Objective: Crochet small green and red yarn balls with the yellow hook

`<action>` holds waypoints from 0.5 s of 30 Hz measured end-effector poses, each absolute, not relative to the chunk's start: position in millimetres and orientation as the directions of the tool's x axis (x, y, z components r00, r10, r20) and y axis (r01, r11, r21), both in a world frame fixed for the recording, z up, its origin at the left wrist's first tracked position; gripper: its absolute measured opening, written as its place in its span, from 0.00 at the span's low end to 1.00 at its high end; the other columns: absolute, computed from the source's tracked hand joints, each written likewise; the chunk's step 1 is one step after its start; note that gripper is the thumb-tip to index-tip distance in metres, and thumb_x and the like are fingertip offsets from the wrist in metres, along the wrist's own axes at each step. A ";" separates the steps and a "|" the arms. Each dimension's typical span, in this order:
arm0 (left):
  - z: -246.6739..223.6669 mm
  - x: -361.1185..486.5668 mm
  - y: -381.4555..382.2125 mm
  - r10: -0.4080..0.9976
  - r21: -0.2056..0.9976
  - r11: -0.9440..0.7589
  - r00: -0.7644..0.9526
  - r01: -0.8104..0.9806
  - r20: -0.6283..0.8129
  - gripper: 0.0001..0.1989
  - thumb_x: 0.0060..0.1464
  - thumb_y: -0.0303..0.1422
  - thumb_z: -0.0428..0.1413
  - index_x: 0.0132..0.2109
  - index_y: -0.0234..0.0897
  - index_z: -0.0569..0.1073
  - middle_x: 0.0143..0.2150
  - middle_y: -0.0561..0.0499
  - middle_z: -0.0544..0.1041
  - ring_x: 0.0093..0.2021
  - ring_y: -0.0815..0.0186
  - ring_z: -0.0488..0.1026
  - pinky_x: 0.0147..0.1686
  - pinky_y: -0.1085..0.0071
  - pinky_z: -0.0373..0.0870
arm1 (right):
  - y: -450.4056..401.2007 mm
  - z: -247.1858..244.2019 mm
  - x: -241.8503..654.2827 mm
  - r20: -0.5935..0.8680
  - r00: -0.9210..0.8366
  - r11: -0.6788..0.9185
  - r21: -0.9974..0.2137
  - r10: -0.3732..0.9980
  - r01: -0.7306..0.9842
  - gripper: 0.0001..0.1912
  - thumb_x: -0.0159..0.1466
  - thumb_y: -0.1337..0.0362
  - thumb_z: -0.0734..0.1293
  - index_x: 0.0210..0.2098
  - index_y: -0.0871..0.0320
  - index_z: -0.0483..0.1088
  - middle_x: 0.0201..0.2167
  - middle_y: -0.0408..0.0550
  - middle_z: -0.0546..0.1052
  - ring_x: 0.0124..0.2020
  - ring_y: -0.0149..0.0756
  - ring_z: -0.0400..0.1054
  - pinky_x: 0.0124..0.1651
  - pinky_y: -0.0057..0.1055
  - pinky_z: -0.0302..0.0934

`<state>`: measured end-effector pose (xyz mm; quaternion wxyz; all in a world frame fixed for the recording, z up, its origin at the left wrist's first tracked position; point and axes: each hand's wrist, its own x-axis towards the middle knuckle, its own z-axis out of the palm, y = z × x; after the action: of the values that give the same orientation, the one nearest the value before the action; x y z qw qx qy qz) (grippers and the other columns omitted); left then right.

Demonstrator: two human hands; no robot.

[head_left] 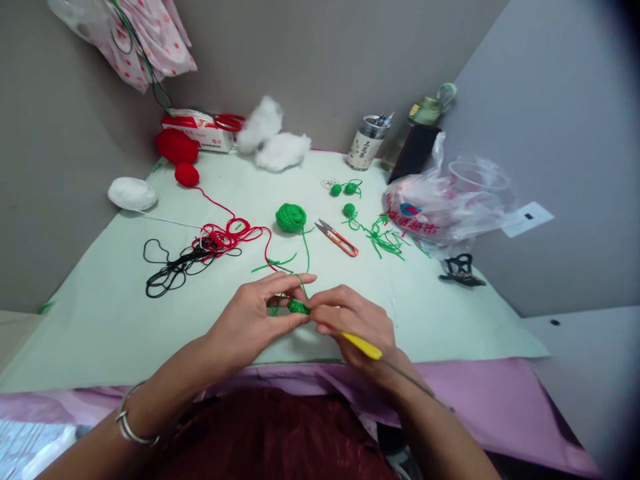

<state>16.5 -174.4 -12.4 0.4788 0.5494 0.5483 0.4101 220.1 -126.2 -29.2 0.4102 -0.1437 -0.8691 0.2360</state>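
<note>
My left hand (260, 310) pinches a small green crochet piece (299, 307) between thumb and fingers, near the table's front edge. Green yarn passes over its raised index finger and runs up to a green yarn ball (291, 218). My right hand (357, 320) closes around a crochet hook with a yellow handle (363, 345); its tip is hidden at the green piece. Orange thread snips (337, 238) lie beyond the hands. Short green yarn ends (275, 264) rest just past my left fingers.
Tangled red yarn (225, 233) and black cord (175, 267) lie at left, near red balls (177, 146) and a white ball (133, 193). White stuffing (283, 151), a pen jar (367, 142) and a tablet-like dark panel (414, 153) stand behind. A plastic bag (440, 207) and black clip (462, 270) are right.
</note>
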 end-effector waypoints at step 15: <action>-14.5 35.8 -182.2 0.982 0.971 0.088 -0.145 -0.224 -0.122 0.23 0.50 0.33 0.70 0.55 0.41 0.82 0.42 0.51 0.83 0.40 0.66 0.79 0.45 0.72 0.78 | -147.5 -31.6 224.0 0.778 -0.556 0.930 -0.097 0.293 0.354 0.13 0.68 0.77 0.68 0.50 0.60 0.76 0.46 0.55 0.82 0.48 0.39 0.78 0.48 0.32 0.77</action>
<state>35.8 -182.2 -14.5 0.5364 0.3742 0.5062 0.5622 224.0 -147.5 -31.6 0.4340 -0.1834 -0.8814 -0.0351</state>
